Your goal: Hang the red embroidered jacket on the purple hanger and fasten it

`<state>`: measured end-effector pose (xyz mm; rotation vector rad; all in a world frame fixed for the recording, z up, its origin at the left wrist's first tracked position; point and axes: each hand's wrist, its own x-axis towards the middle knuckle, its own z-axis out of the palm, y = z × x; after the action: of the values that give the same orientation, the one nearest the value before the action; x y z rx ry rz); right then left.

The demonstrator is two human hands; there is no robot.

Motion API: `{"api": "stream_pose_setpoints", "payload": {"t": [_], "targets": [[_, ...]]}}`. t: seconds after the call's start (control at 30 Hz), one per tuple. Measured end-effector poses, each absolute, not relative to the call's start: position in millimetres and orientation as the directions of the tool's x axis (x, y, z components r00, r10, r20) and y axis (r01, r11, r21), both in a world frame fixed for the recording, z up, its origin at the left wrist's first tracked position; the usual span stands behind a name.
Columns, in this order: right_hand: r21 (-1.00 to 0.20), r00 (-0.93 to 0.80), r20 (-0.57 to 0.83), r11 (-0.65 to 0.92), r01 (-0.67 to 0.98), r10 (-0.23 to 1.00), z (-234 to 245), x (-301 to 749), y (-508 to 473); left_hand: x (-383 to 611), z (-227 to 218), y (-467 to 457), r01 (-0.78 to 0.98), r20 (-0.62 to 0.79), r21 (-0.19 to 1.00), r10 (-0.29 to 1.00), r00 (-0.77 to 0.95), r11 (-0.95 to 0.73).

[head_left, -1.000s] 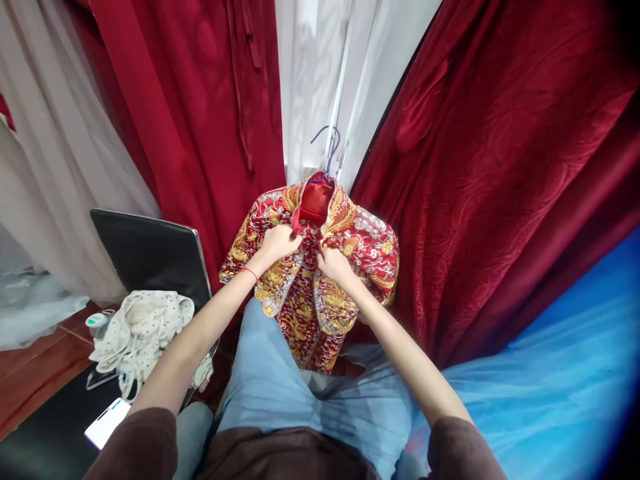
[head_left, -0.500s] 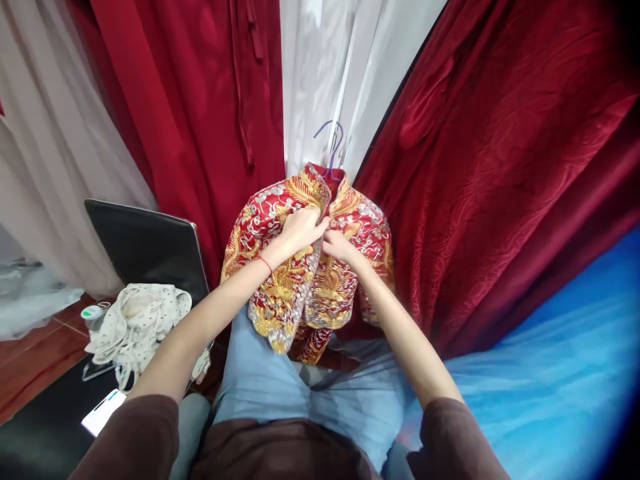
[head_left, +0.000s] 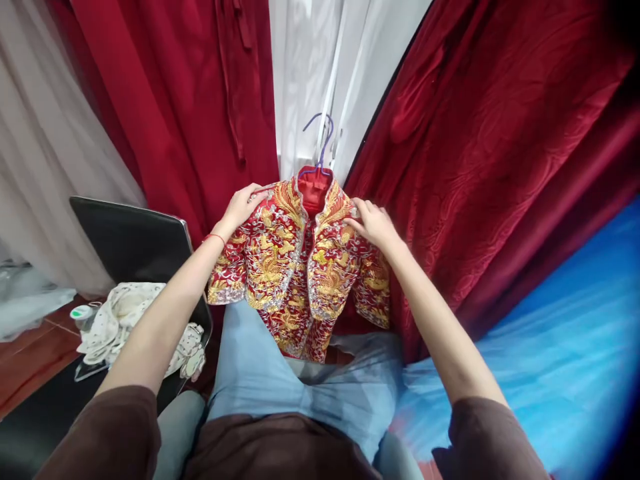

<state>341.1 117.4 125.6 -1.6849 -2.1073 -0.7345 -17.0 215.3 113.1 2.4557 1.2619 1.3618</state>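
A red jacket with gold and silver embroidery hangs upright in front of my knees on a purple hanger. Its stand collar is parted, and the front edges lie slightly apart over more embroidered red cloth. My left hand, with a red string at the wrist, grips the shoulder on the left. At the opposite shoulder, my right hand holds the cloth with its thumb in front and fingers over the top. The hanger's arms are hidden inside the jacket.
On the left, a black chair bears a white spotted cloth bag. Red garments and a patterned dark red one hang either side of white curtains. Blue fabric spreads at the right.
Both hands have moved from the middle of the jacket front outward to its shoulders. The front now faces me squarely with its collar spread, and the sleeves hang at the sides.
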Motion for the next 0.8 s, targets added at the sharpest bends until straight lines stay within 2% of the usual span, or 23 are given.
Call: {"api": "stream_pose_setpoints", "payload": {"t": [0.13, 0.27, 0.33, 0.4, 0.47, 0.53, 0.7, 0.8], "targets": [[0.158, -0.157, 0.580, 0.079, 0.984, 0.799, 118, 339, 133, -12, 121, 205, 0.735, 0.787, 0.320, 0.600, 0.146, -0.598], [-0.019, -0.047, 0.695, 0.084, 0.996, 0.717, 138, 346, 137, -10, 150, 210, 0.719, 0.857, 0.336, 0.514, 0.035, -0.609], [-0.114, -0.016, 0.713, 0.139, 0.984, 0.701, 145, 351, 138, -11, 159, 221, 0.693, 0.823, 0.389, 0.567, 0.034, -0.607], [-0.183, -0.018, 0.663, 0.185, 0.966, 0.749, 142, 355, 137, -12, 157, 231, 0.662, 0.712, 0.471, 0.694, 0.104, -0.583], [-0.223, -0.022, 0.592, 0.190, 0.956, 0.806, 132, 359, 133, -13, 146, 235, 0.645, 0.580, 0.542, 0.795, 0.175, -0.538], [-0.251, -0.012, 0.564, 0.185, 0.950, 0.826, 121, 363, 127, -13, 134, 232, 0.657, 0.523, 0.571, 0.835, 0.171, -0.493], [-0.298, 0.036, 0.607, 0.185, 0.937, 0.794, 110, 364, 119, -10, 123, 208, 0.742, 0.550, 0.525, 0.831, 0.077, -0.416], [-0.310, 0.128, 0.663, 0.115, 0.944, 0.737, 104, 356, 121, -6, 121, 196, 0.790, 0.600, 0.492, 0.800, -0.003, -0.366]]}}
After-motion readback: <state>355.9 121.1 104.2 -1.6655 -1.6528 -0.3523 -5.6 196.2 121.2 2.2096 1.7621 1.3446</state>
